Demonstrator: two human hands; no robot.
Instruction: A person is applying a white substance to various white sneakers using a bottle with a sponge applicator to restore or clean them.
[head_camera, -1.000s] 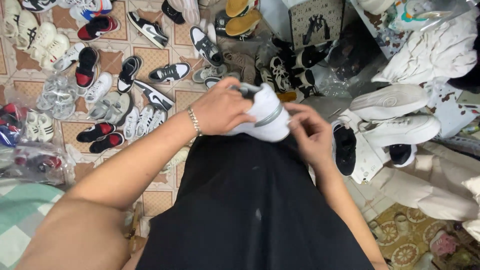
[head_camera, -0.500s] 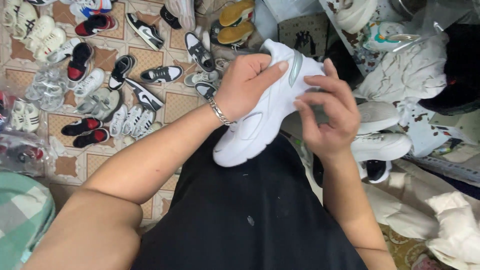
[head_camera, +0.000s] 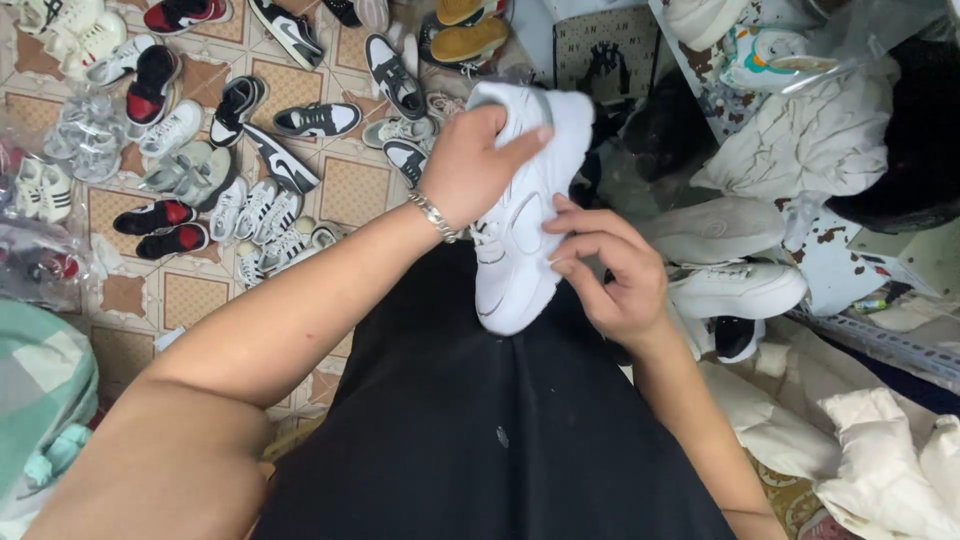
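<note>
A white sneaker (head_camera: 520, 235) stands nearly upright over my lap, toe down on the black fabric. My left hand (head_camera: 475, 165), with a silver bracelet at the wrist, grips its heel end from the left, fingers across the upper. My right hand (head_camera: 610, 270) touches its right side near the laces, fingers curled against the shoe.
Several pairs of sneakers (head_camera: 250, 150) lie spread over the patterned tiled floor (head_camera: 355, 190) at the upper left. More white sneakers (head_camera: 735, 285) and crumpled white wrapping (head_camera: 800, 150) lie to the right. Bagged shoes (head_camera: 40, 260) sit at the far left.
The sneaker has been turned from lying across my hands to standing toe down. My left hand shifted up to the heel end; my right hand moved to the lace side.
</note>
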